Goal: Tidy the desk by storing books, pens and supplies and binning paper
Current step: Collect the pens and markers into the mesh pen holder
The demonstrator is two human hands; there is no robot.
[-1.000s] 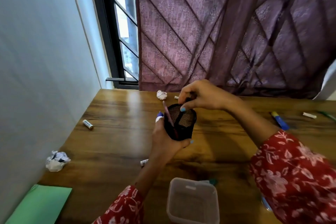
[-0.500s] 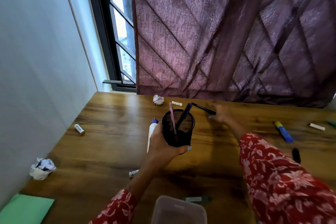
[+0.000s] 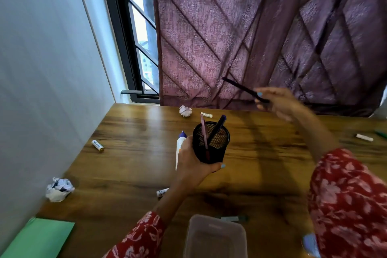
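Note:
My left hand (image 3: 191,164) grips a black mesh pen cup (image 3: 210,142) above the wooden desk (image 3: 129,165); a pink pen and a dark pen stand in the cup. My right hand (image 3: 278,104) is raised up and to the right of the cup, pinching a black pen (image 3: 244,89) that points up-left. A white glue bottle (image 3: 179,147) lies on the desk behind my left hand. Two crumpled paper balls rest on the desk, one at the back (image 3: 185,110), one at the left edge (image 3: 59,189).
A clear plastic tub (image 3: 215,236) sits at the near edge. A green book (image 3: 39,239) lies at the bottom left. Small white sticks (image 3: 97,145) (image 3: 206,114) (image 3: 364,137) (image 3: 162,192) are scattered about. A wall runs along the left, a curtain behind.
My right hand dropped a dark pen into the cup, reached to the back of the desk, picked up the black pen and lifted it. The cup stayed in my left hand.

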